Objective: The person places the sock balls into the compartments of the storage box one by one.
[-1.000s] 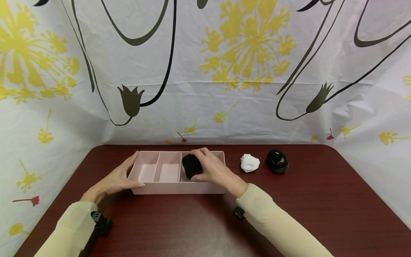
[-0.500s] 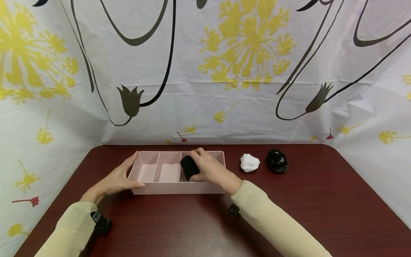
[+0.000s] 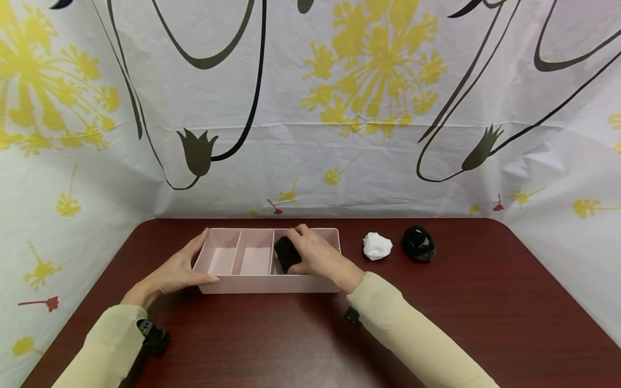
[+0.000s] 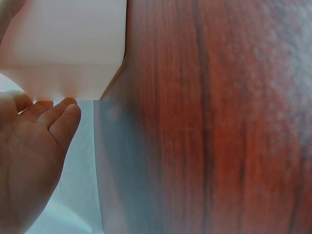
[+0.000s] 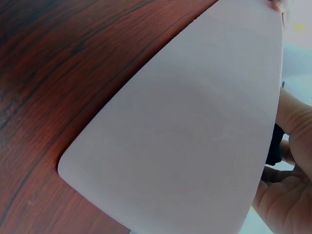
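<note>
A pale pink divided box (image 3: pixel 269 284) with three compartments stands on the table. My left hand (image 3: pixel 178 268) grips its left end, thumb on the front wall and fingers along the end. In the left wrist view, the fingertips (image 4: pixel 72 109) touch the box wall. My right hand (image 3: pixel 317 254) reaches over the front wall into the right compartment and holds a matte black lump (image 3: pixel 287 254) between thumb and fingers, at that compartment's left side. From the right wrist, the box's front wall (image 5: pixel 185 126) hides most of the lump (image 5: pixel 275 146).
To the right of the box lie a crumpled-looking white lump (image 3: pixel 377 246) and a glossy black stone-like piece (image 3: pixel 419 243). The dark red wooden table (image 3: pixel 252 339) ends at a patterned white sheet (image 3: pixel 271 108) hanging behind it and at both sides.
My right hand has shifted slightly left and lower into the right compartment with the black lump, which sits a little deeper there. The left hand and box have stayed put.
</note>
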The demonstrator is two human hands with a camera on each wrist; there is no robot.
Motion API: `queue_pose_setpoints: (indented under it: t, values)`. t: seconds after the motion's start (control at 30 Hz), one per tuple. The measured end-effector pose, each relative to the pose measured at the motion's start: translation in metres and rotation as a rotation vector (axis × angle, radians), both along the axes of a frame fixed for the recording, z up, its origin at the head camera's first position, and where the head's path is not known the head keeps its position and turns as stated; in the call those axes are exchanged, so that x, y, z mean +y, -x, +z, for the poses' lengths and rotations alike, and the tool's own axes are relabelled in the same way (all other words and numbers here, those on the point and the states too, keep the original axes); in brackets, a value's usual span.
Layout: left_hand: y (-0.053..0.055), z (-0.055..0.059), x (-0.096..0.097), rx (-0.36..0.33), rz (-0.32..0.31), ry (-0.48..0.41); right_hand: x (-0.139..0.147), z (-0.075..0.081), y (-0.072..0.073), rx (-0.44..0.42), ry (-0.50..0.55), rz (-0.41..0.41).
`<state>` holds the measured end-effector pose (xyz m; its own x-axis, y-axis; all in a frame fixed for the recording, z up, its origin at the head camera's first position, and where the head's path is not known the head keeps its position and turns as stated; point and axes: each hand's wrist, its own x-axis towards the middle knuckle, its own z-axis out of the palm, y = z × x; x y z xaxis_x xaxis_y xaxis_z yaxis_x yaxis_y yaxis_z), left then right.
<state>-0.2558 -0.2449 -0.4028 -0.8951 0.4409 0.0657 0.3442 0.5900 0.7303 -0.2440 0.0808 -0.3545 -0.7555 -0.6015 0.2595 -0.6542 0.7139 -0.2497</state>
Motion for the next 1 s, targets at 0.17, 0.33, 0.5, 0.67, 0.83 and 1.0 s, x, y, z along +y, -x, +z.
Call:
queue_pose_setpoints:
  t: [0.17,0.33,0.5,0.67,0.83,1.0]
  values:
    - [-0.002,0.001,0.0,0.0,0.001,-0.002,-0.002,0.001,-0.001,-0.019,-0.017,-0.005]
    - [-0.002,0.003,0.001,-0.005,0.004,0.005,-0.005,0.001,-0.001,-0.011,-0.045,-0.018]
    - [-0.002,0.003,0.001,-0.005,0.009,0.014,-0.007,0.001,-0.001,-0.009,-0.079,-0.012]
    - [-0.002,0.003,0.001,-0.003,0.006,0.007,-0.008,0.002,0.0,-0.029,-0.115,-0.016]
    - [-0.002,0.003,0.001,0.0,0.003,0.004,-0.011,0.003,0.0,-0.041,-0.173,-0.033]
    - [-0.002,0.003,0.001,-0.003,0.007,0.011,-0.013,0.004,0.0,-0.051,-0.267,-0.036]
